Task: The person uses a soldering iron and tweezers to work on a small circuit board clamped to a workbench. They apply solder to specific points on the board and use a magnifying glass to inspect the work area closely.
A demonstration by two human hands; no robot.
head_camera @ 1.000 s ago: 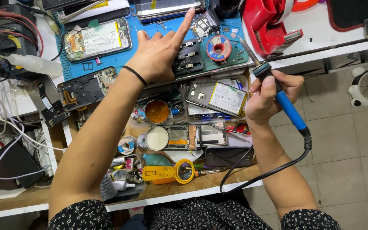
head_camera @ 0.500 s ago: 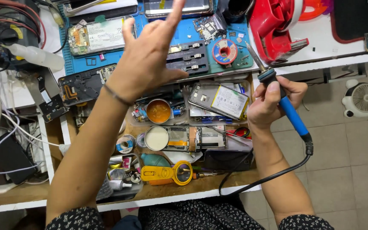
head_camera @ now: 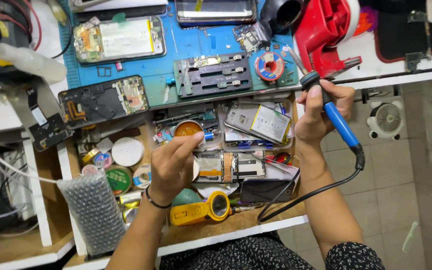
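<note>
My left hand hovers over the open drawer, fingers curled together, with nothing visible in them. Its fingertips sit just below a round tin of orange paste and cover part of a white round tin. My right hand grips a soldering iron with a blue handle. The iron's metal tip points up toward the solder spool, and its black cord loops down past the desk edge. An opened phone with a battery lies between my two hands.
A blue work mat carries two opened phones and a black board holder. A red tool stands at the right. The drawer holds a yellow magnifier, tape rolls and bubble wrap. A small fan sits on the floor.
My left hand has pulled back from the blue mat down to the drawer, and its spread fingers have curled together. My right hand still holds the soldering iron in about the same place.
</note>
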